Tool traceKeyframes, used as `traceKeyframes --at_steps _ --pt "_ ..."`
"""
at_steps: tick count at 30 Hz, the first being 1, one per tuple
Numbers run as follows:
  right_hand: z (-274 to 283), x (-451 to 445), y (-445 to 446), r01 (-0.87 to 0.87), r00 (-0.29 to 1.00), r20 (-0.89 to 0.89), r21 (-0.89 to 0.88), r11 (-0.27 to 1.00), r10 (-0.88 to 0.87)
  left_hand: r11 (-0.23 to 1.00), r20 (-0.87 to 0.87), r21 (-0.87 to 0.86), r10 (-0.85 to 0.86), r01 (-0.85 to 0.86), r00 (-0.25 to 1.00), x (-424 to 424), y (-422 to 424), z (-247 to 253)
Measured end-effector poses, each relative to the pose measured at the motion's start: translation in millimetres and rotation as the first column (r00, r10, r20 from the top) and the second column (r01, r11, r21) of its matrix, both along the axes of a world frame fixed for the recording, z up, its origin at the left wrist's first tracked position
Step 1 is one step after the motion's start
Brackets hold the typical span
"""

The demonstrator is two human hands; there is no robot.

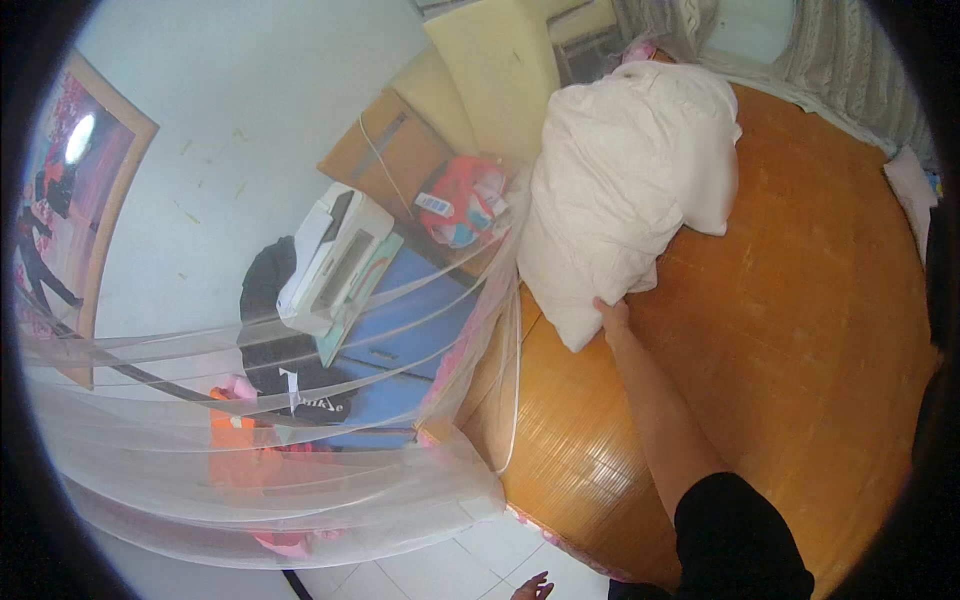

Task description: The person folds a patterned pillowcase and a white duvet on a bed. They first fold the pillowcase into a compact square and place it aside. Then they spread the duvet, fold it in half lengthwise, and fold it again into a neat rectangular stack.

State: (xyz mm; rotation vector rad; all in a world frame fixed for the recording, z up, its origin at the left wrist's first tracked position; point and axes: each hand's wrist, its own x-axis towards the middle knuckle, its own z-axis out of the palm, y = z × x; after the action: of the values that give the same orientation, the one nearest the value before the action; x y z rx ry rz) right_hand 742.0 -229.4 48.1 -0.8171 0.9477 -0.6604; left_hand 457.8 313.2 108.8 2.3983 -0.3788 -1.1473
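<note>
A bulky white quilt point(615, 172) lies bunched on a brown bamboo sleeping mat point(795, 315) that covers a bed. My right hand point(616, 319) grips the near corner of the quilt, thumb on its edge, with the arm stretched out over the mat. The fingertips are partly hidden by the fabric. Low in the picture, my left hand point(532, 587) hangs over the tiled floor beside the bed. Its fingers are apart and it holds nothing; the wrist is cut off by the frame.
A sheer mosquito net point(300, 480) drapes along the bed's left side. Behind it stand a blue cabinet point(397, 337), a white printer point(337, 259) and a red plastic bag point(465, 199). Grey curtains point(847, 67) hang at the far end. White floor tiles point(427, 562) show below.
</note>
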Motion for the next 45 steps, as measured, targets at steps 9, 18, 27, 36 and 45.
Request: traceKeyframes --at_steps 9,18,27,36,45 --pt "108 -224 18 -0.079 0.995 0.048 -0.156 0.985 0.087 0.945 0.025 -0.136 -0.296 0.297 0.955 16 -81 37" --pt "198 -485 32 -0.009 0.997 -0.075 -0.441 0.898 -0.027 0.758 0.246 -0.413 -0.44 0.504 0.864 -45 -111 93" --pt "270 -558 220 -0.539 0.827 -0.561 -0.784 0.307 0.02 0.657 0.159 -0.721 -0.154 0.221 0.975 -130 -145 186" --pt "208 -635 362 -0.594 0.766 -0.51 -0.795 0.127 0.391 0.856 0.568 0.169 -0.49 0.488 0.661 -213 -193 209" --pt "150 -709 234 -0.644 0.755 -0.521 -0.475 0.599 0.398 0.866 0.546 0.034 -0.433 0.498 0.717 -217 -205 137"
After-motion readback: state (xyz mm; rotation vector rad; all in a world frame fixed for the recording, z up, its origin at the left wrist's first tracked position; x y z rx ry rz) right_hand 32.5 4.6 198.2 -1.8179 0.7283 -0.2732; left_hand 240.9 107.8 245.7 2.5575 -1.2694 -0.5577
